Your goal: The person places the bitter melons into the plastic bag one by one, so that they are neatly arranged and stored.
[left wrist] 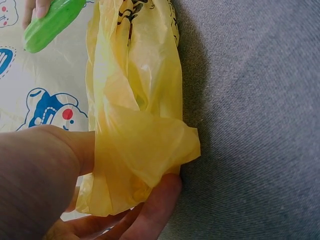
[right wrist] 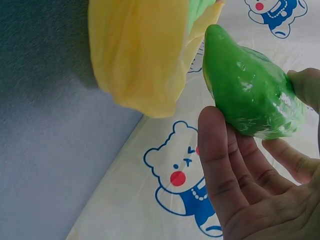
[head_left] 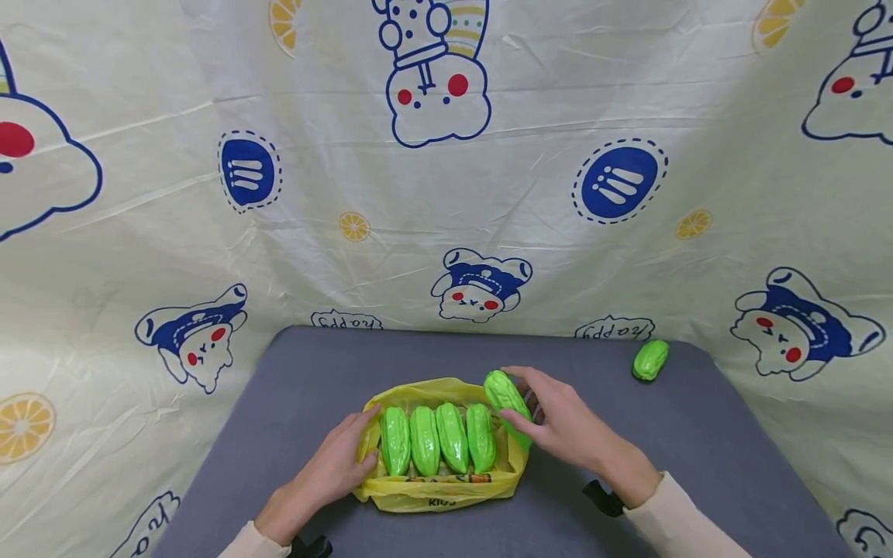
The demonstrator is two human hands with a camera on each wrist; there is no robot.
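A yellow plastic bag (head_left: 446, 502) stands wide open on the table, its rim spread out. Inside it several shiny green gourds (head_left: 425, 440), ridged like bitter melons, lie side by side in a row. My left hand (head_left: 339, 457) holds the bag's left side; in the left wrist view the yellow film (left wrist: 140, 145) passes between its thumb and fingers. With thumb and fingers my right hand (head_left: 565, 418) grips another green gourd (head_left: 506, 394), tilted over the bag's right rim. Close up in the right wrist view, this gourd (right wrist: 252, 87) looks glossy and film-wrapped.
One more green gourd (head_left: 651, 359) lies near the far right corner of the grey table (head_left: 293, 387). Behind the table hangs a pale cloth (head_left: 530, 186) printed with cartoon bears and orange slices.
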